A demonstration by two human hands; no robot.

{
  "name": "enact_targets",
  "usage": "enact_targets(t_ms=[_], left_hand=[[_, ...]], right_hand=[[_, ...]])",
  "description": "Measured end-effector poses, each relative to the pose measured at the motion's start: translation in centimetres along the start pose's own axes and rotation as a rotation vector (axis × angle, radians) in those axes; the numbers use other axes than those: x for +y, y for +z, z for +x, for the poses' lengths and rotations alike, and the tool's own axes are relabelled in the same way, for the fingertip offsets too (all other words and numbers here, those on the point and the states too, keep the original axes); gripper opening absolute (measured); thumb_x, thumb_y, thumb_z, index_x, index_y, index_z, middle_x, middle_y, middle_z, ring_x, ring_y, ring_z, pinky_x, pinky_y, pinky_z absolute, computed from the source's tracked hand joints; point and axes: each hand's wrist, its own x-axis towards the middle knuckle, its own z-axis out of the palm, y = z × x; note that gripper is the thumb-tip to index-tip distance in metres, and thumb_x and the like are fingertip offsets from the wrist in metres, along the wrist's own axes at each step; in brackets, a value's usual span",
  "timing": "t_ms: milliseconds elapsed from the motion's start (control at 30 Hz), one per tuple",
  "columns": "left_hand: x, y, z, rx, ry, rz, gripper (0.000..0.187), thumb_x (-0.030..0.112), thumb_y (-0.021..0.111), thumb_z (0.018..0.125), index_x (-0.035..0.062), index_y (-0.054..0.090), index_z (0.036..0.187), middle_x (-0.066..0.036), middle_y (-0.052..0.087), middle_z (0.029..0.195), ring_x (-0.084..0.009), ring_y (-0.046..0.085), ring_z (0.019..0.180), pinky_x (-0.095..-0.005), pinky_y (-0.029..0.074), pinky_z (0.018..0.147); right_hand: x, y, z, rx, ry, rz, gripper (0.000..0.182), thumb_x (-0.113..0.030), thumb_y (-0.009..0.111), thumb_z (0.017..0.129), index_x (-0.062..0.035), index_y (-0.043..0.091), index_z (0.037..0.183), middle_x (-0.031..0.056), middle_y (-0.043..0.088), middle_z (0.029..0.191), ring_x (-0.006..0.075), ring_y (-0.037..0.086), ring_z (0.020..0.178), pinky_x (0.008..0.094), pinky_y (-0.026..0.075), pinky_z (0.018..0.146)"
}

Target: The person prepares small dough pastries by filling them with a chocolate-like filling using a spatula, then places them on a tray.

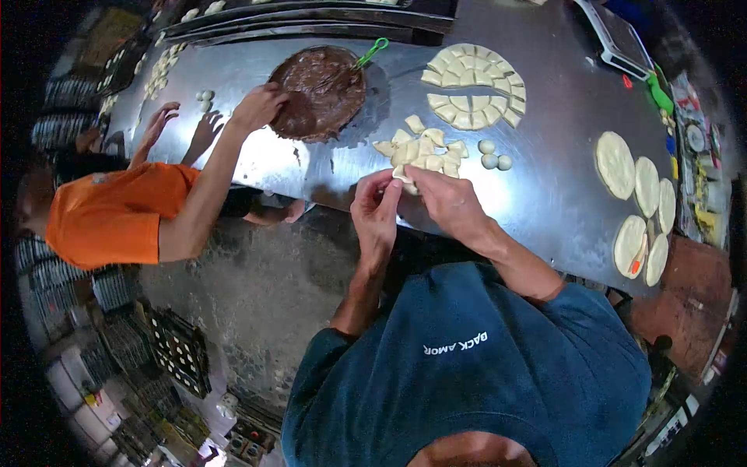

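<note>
My left hand and my right hand meet at the table's front edge. Between their fingertips is a small piece of pale dough, pinched from both sides. Just beyond lies a loose heap of cut dough pieces. To its right sit three round balls, apart from my right hand. Farther back, a flat dough round is cut into many small pieces, with a curved gap across it.
At left, a co-worker in an orange shirt reaches to a wide bowl of brown paste holding a green-handled tool. Flat dough ovals lie right, near a scale. Dark trays line the back.
</note>
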Motion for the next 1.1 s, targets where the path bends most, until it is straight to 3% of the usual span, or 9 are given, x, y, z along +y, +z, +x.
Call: enact_targets(t_ms=[67,167,233,533,633,767,900,1000,1100], left_hand=[[0.4,-1.5,0.8,-0.114,0.117,-0.106,0.017,0.001,0.057,0.089,-0.0033,0.060,0.104,-0.007,0.063,0.099,-0.0130,0.059,0.087,-0.0265,0.049,0.077],[0.9,-3.8,2.0,-0.319,-0.190,-0.317,0.017,0.005,0.054,0.090,-0.0017,0.058,0.105,-0.009,0.061,0.103,-0.0154,0.060,0.091,-0.0293,0.049,0.083],[-0.1,-5.3,3.4,-0.386,-0.344,-0.461,0.023,0.006,0.053,0.090,-0.0018,0.056,0.111,-0.010,0.060,0.106,-0.0178,0.060,0.094,-0.0314,0.049,0.087],[1.2,-6.4,4.5,-0.084,-0.211,-0.463,0.028,0.004,0.053,0.092,-0.0030,0.055,0.119,-0.010,0.060,0.110,-0.0141,0.059,0.098,-0.0288,0.051,0.084],[0.6,-7.5,5.7,-0.210,-0.252,-0.454,0.025,0.004,0.053,0.092,-0.0022,0.056,0.116,-0.010,0.061,0.108,-0.0146,0.060,0.094,-0.0298,0.052,0.081],[-0.8,-6.3,6.4,-0.415,-0.412,-0.392,0.027,0.002,0.056,0.090,-0.0021,0.056,0.116,-0.010,0.061,0.108,-0.0161,0.061,0.094,-0.0312,0.053,0.080],[-2.4,-1.2,3.4,-0.634,-0.589,-0.181,0.036,0.001,0.059,0.088,-0.0031,0.052,0.123,-0.012,0.060,0.110,-0.0180,0.061,0.096,-0.0285,0.054,0.081],[-3.9,1.6,2.4,-0.696,-0.201,0.745,0.045,0.015,0.066,0.085,0.0022,0.052,0.126,-0.012,0.060,0.114,-0.0216,0.061,0.096,-0.0343,0.052,0.083],[-9.2,-0.8,6.9,-0.430,0.142,0.579,0.035,0.013,0.066,0.084,0.0044,0.057,0.116,-0.014,0.060,0.115,-0.0278,0.059,0.102,-0.0346,0.047,0.089]], right_hand=[[-1.1,-0.6,1.1,-0.092,-0.009,0.049,0.034,-0.005,0.066,0.079,-0.0034,0.061,0.113,0.0170,0.063,0.107,0.0279,0.066,0.086,0.0347,0.054,0.068],[-3.0,-0.8,3.9,-0.082,0.060,0.113,0.016,-0.015,0.065,0.079,-0.0082,0.066,0.093,0.0121,0.058,0.080,0.0277,0.062,0.074,0.0348,0.049,0.065],[-2.0,0.4,5.7,-0.141,0.004,0.134,0.015,-0.015,0.064,0.079,-0.0071,0.066,0.092,0.0121,0.058,0.081,0.0281,0.062,0.075,0.0348,0.049,0.065],[-3.6,5.7,6.6,0.037,-0.069,0.059,0.015,-0.009,0.061,0.084,-0.0029,0.063,0.097,0.0132,0.062,0.101,0.0315,0.062,0.089,0.0375,0.051,0.072],[-3.1,4.9,7.1,-0.137,0.119,0.141,0.015,-0.010,0.063,0.082,-0.0061,0.063,0.096,0.0113,0.060,0.094,0.0303,0.062,0.083,0.0375,0.051,0.069],[-2.7,2.9,6.1,0.090,-0.005,0.013,0.011,-0.009,0.064,0.080,-0.0071,0.063,0.090,0.0099,0.056,0.078,0.0301,0.059,0.070,0.0361,0.050,0.063],[2.1,0.2,-1.4,0.151,0.177,-0.053,0.010,-0.006,0.065,0.079,-0.0049,0.063,0.088,0.0114,0.058,0.077,0.0281,0.061,0.069,0.0358,0.050,0.061],[9.2,-2.4,-8.0,0.398,0.352,-0.371,0.010,-0.002,0.063,0.079,-0.0039,0.061,0.089,0.0126,0.059,0.083,0.0273,0.060,0.070,0.0357,0.050,0.058],[12.3,-3.2,-14.9,0.274,0.361,-0.640,0.025,0.004,0.057,0.078,-0.0034,0.059,0.101,0.0146,0.058,0.100,0.0309,0.056,0.094,0.0412,0.048,0.078]])
